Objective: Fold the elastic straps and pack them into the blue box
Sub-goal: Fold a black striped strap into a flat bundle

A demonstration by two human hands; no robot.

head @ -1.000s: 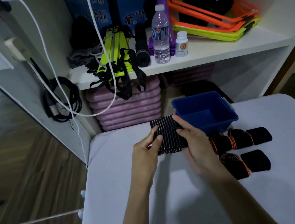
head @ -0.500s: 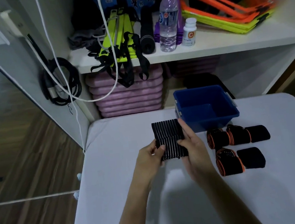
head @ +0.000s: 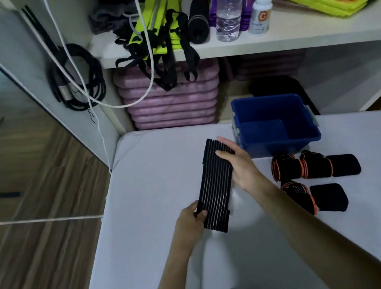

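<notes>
My left hand [head: 189,218] pinches the ribbed black strap's [head: 215,186] near end; my right hand [head: 239,165] grips its far end above the white table [head: 148,244], left of the blue box [head: 277,144].

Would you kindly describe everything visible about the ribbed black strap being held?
The ribbed black strap is a flat, stretchy-looking band with fine pale lengthwise lines. It is stretched out at a slant above the white table, left of the blue box. The left hand pinches its near end; the right hand grips its far end.
</notes>
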